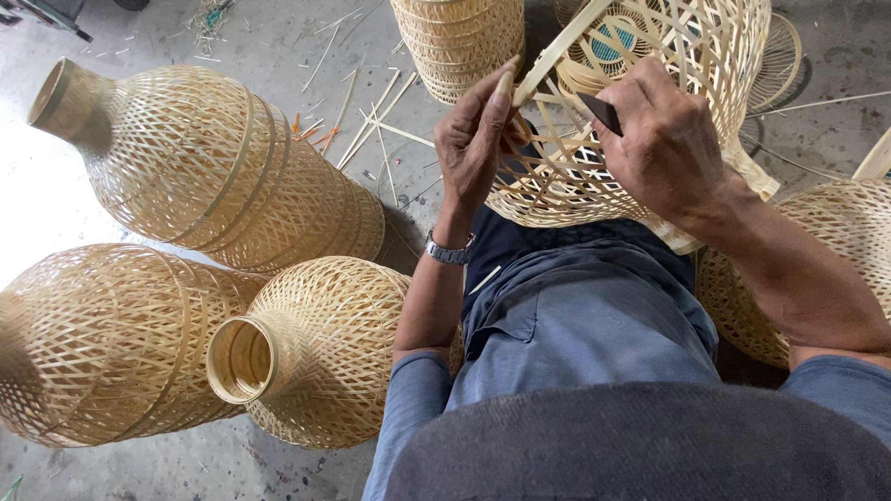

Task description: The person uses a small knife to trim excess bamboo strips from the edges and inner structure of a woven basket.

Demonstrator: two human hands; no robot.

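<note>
A half-woven bamboo basket (687, 56) with loose open strips rests on my lap, its rim toward me. My left hand (475, 139) pinches a flat bamboo strip (557, 51) at the basket's near edge; a metal watch sits on that wrist. My right hand (664, 139) presses on the weave and grips a small dark blade (601, 111) that points toward the strip. The two hands are a short gap apart over the basket's rim.
Three finished bottle-shaped bamboo baskets lie on the concrete floor at my left: one (209, 162) at the back, one (97, 343) at far left, one (311, 353) by my knee. Another stands ahead (459, 42), another at right (835, 241). Bamboo slivers (371, 121) litter the floor.
</note>
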